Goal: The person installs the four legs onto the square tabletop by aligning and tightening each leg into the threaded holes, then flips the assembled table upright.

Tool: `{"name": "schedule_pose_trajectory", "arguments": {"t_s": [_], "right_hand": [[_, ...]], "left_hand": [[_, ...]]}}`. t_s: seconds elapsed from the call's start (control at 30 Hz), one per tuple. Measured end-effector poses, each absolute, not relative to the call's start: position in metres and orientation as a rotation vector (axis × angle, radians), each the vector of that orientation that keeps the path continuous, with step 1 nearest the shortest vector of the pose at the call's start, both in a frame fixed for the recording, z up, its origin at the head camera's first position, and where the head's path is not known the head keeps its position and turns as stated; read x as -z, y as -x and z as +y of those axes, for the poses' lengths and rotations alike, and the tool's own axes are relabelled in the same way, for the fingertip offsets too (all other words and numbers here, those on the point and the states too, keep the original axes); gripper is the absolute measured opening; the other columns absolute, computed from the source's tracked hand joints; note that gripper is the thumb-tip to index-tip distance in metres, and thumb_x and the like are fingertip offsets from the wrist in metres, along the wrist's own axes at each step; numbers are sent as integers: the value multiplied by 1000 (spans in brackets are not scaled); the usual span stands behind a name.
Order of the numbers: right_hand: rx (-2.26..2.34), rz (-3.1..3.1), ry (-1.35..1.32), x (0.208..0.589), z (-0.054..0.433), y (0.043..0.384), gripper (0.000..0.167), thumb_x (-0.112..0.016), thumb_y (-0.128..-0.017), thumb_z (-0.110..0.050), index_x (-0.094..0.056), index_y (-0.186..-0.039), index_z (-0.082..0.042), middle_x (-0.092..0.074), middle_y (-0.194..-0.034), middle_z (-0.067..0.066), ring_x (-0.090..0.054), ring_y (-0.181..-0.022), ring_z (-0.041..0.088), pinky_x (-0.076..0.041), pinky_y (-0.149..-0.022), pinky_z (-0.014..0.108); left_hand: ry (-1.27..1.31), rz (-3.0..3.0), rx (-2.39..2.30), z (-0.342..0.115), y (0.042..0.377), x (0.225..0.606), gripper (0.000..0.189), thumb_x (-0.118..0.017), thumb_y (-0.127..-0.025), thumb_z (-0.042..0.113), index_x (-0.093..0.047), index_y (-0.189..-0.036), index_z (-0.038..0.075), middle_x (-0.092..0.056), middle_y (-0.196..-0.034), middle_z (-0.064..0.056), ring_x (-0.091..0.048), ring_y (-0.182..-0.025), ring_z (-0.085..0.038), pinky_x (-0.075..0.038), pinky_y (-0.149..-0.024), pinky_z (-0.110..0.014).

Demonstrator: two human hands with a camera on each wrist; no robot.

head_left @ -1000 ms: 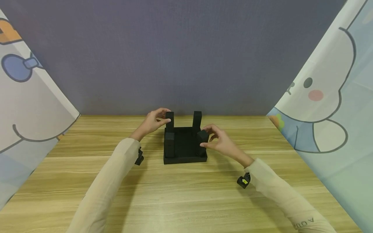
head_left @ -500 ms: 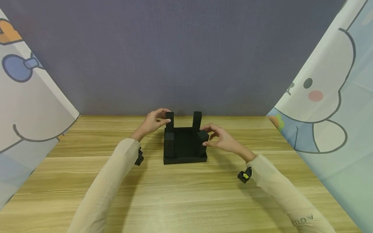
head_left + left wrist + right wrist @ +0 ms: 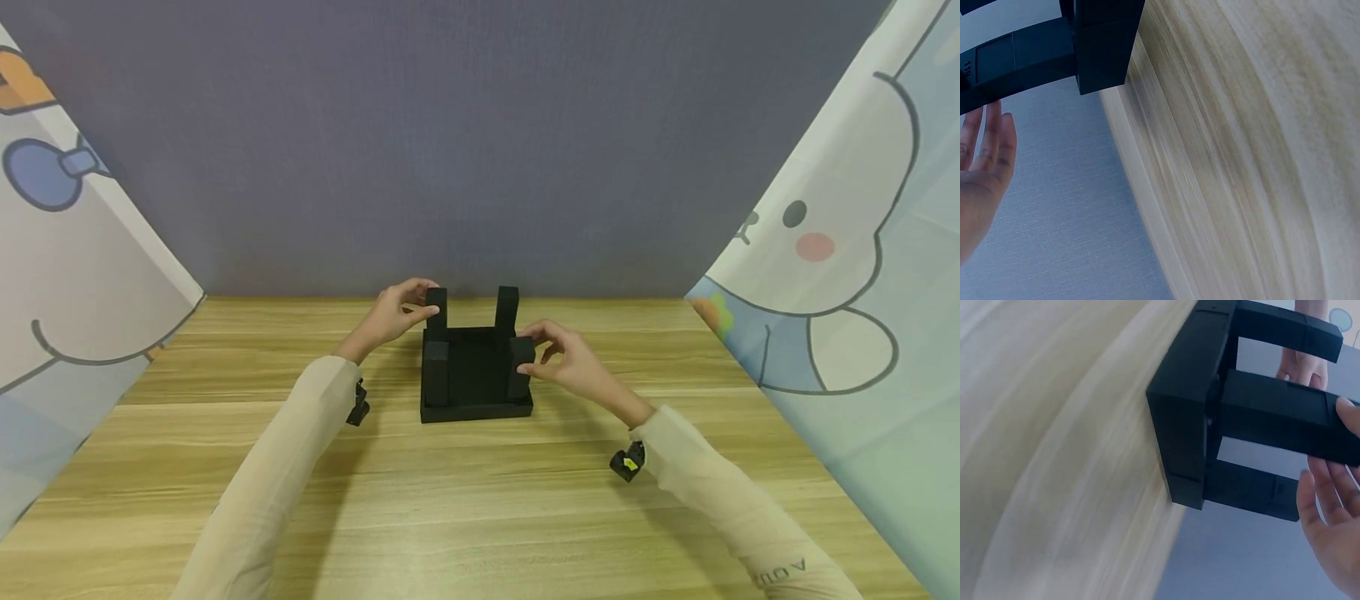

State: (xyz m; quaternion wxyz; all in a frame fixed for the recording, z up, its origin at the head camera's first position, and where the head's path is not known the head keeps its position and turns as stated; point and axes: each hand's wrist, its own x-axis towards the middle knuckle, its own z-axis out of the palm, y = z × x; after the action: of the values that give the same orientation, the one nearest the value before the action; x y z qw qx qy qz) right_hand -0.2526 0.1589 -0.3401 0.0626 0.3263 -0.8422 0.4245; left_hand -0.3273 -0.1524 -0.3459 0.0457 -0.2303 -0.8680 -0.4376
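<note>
A black square tray-like base (image 3: 477,412) lies on the table, a black post rising at each corner. At the back left post (image 3: 436,297), my left hand (image 3: 386,315) pinches the top between thumb and fingers. My right hand (image 3: 573,365) grips the upper part of the front right post (image 3: 522,352), thumb on its near side. In the right wrist view this post (image 3: 1275,412) has its lower end at the base's corner. Neither hand touches the front left post (image 3: 437,375) or the back right post (image 3: 507,307). Only fingers and part of the palm (image 3: 982,175) show in the left wrist view.
The wood-grain table (image 3: 450,500) ends at a grey back wall (image 3: 450,150), close behind the base. Panels with cartoon prints (image 3: 840,250) flank it on both sides. A small black camera (image 3: 628,461) hangs at the right wrist, another camera (image 3: 358,406) at the left.
The front right post leaned slightly before and now stands straighter. My right hand shifted a little with it; the left hand stayed in place.
</note>
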Motion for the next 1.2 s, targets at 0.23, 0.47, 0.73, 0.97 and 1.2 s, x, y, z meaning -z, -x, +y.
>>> {"name": "schedule_pose_trajectory", "arguments": {"t_s": [0.23,0.47,0.73,0.97,1.2], "right_hand": [[-1254,-2524,-990,341,160,251,42,-76,-75,-13,-56,-112,-8,-59,-113,8,-57,-94,19,-51,-73,36],[-1253,-2519,-1150,333,164,257,46,-74,-76,-9,-55,-117,-3,-57,-119,13,-55,-103,25,-52,-74,38],[-1217,-2544,-1132,331,163,254,44,-74,-76,-12,-57,-116,-6,-58,-119,10,-56,-97,21,-52,-73,36],[-1220,-2513,-1023,336,158,249,43,-76,-74,-13,-58,-113,-7,-60,-115,8,-56,-93,20,-52,-70,35],[-1201,-2545,-1059,334,158,250,48,-75,-73,-2,-55,-117,2,-57,-119,18,-54,-99,29,-51,-73,46]], "left_hand": [[705,-2648,1332,-153,327,346,40,-62,-87,28,-51,-124,20,-50,-129,-10,-55,-111,-27,-50,-85,-44],[713,-2644,1333,-153,328,347,40,-62,-87,28,-51,-124,19,-51,-127,-10,-56,-110,-27,-50,-85,-44],[711,-2648,1346,-153,328,346,40,-62,-87,29,-51,-124,19,-50,-128,-10,-55,-110,-27,-50,-86,-44],[715,-2640,1365,-152,327,346,41,-62,-87,28,-51,-125,18,-49,-130,-11,-55,-111,-28,-49,-88,-46],[697,-2659,1349,-152,327,346,41,-62,-87,30,-51,-125,20,-49,-132,-10,-54,-112,-27,-49,-88,-45]]}}
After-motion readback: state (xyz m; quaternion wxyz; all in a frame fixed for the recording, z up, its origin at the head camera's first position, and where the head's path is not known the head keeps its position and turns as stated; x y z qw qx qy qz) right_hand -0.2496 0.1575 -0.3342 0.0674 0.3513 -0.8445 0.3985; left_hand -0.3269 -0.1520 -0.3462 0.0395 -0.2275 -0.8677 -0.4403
